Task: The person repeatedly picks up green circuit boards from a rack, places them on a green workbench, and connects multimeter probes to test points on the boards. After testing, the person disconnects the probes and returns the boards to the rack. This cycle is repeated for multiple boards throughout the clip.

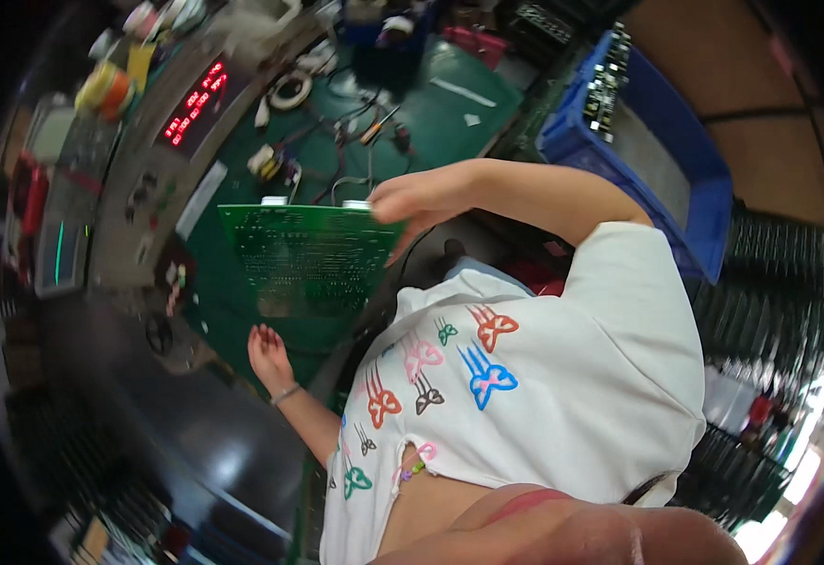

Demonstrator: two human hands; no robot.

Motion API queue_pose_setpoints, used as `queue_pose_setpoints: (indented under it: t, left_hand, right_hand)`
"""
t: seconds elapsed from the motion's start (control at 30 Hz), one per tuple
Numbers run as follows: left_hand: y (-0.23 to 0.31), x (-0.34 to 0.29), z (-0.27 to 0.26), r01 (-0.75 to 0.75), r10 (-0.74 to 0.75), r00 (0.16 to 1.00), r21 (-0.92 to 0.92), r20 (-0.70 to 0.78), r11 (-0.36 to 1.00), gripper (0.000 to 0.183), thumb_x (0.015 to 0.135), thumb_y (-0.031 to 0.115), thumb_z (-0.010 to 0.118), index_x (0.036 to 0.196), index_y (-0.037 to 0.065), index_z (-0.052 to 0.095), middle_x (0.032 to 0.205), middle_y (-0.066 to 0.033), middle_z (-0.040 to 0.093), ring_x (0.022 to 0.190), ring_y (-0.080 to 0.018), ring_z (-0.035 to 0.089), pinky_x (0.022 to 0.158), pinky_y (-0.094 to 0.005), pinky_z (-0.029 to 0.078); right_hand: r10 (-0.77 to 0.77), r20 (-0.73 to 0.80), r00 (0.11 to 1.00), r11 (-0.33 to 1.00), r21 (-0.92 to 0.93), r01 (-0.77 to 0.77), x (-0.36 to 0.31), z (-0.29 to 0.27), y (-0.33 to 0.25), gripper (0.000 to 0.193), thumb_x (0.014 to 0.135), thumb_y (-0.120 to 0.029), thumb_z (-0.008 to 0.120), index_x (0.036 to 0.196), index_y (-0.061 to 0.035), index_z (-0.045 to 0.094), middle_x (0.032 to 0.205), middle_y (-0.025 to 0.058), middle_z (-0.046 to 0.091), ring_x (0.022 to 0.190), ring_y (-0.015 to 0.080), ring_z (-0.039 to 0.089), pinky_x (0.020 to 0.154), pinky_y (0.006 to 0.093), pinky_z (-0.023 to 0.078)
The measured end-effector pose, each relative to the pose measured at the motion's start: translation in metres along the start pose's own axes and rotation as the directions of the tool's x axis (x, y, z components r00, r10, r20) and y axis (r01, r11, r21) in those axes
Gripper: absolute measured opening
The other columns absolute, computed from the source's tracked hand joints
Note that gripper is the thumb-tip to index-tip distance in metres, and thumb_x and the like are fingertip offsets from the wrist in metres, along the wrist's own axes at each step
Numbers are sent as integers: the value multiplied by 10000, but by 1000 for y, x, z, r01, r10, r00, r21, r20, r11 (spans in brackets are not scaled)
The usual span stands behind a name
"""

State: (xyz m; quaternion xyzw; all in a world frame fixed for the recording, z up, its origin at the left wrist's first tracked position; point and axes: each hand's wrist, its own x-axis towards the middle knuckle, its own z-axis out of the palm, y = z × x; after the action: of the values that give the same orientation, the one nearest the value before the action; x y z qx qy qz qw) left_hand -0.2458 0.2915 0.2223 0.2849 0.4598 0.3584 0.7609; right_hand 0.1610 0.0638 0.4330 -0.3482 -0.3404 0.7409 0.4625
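A green printed circuit board [304, 259] stands tilted over the green bench mat, its solder side toward me. White connectors [274, 201] show along its upper edge. My right hand [412, 202] grips the board at its upper right corner, and the fingertips partly go behind it. Below the board's lower left edge is my left hand [269, 358], holding nothing, its fingers loosely curled and apart from the board. A thin band [287, 394] circles the left wrist.
Cables and a small wired component [266, 162] lie behind the board on the green mat [450, 89]. A test instrument with a red digital display [195, 104] stands at the left. At the right, a blue bin [704, 217] has a populated circuit board [608, 85] on its rim.
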Motion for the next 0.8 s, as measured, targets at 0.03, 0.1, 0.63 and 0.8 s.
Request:
queue_pose_setpoints:
  t: [0.03, 0.1, 0.63, 0.8]
  left_hand:
    - [-5, 5, 5, 32, -33, 999, 5, 27, 999, 285, 984, 121, 567, 1252, 23, 563, 1152, -85, 634, 1000, -188, 595, 892, -320, 498]
    - [-11, 7, 31, 65, -68, 996, 50, 56, 997, 273, 984, 118, 564, 1240, 23, 565, 1133, -84, 638, 984, -184, 600, 879, -319, 501]
    - [-79, 27, 272, 81, -168, 942, 288, 290, 954, 268, 982, 103, 544, 1243, 44, 553, 1084, -69, 642, 965, -195, 610, 884, -340, 512]
    - [-105, 15, 291, 109, -208, 930, 313, 303, 944, 275, 970, 110, 553, 1234, 34, 550, 1087, -88, 638, 965, -200, 604, 888, -341, 507]
  right_hand:
    - [-172, -18, 985, 981, -100, 169, -38, 4, -12, 649, 954, -475, 606, 1351, 30, 509, 1346, 148, 547, 1192, 229, 572, 1059, 419, 471]
    - [-469, -69, 881, 865, -240, 441, -116, -2, -28, 713, 936, -526, 587, 1381, 22, 489, 1383, 157, 527, 1240, 261, 545, 1080, 463, 439]
    - [-360, -806, -470, 827, -509, 238, -478, -84, -1, 809, 837, -620, 678, 1339, -1, 541, 1217, 123, 634, 1090, 274, 635, 1024, 469, 487]
    - [-177, -846, -504, 944, -291, 158, -499, -198, 44, 933, 702, -710, 756, 1245, 34, 604, 1177, 150, 631, 1029, 256, 651, 899, 417, 539]
